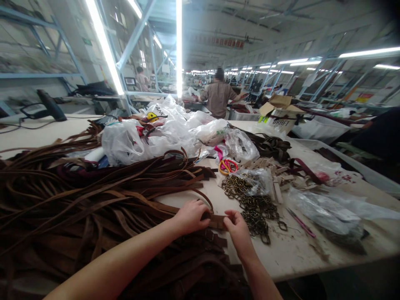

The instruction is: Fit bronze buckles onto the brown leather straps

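Note:
Between my two hands lies the end of a brown leather strap (216, 221), stretched roughly level above the table. My left hand (193, 217) is closed over the strap, its fingers curled round it. At the strap's end, my right hand (235, 225) pinches the leather between thumb and fingers. A large heap of brown leather straps (131, 200) spreads under my left forearm and off to the left. Right of my hands, a pile of dark metal buckle rings (253, 208) rests on the table, with a single ring (282, 226) at its edge.
White plastic bags (175, 133) are heaped behind the straps. Scissors with red and yellow handles (228, 166) lie by the rings. Further right are a pink-handled tool (301, 223), a clear plastic bag (328, 212) and pale strips (278, 179). Beyond the table a person (218, 98) faces away.

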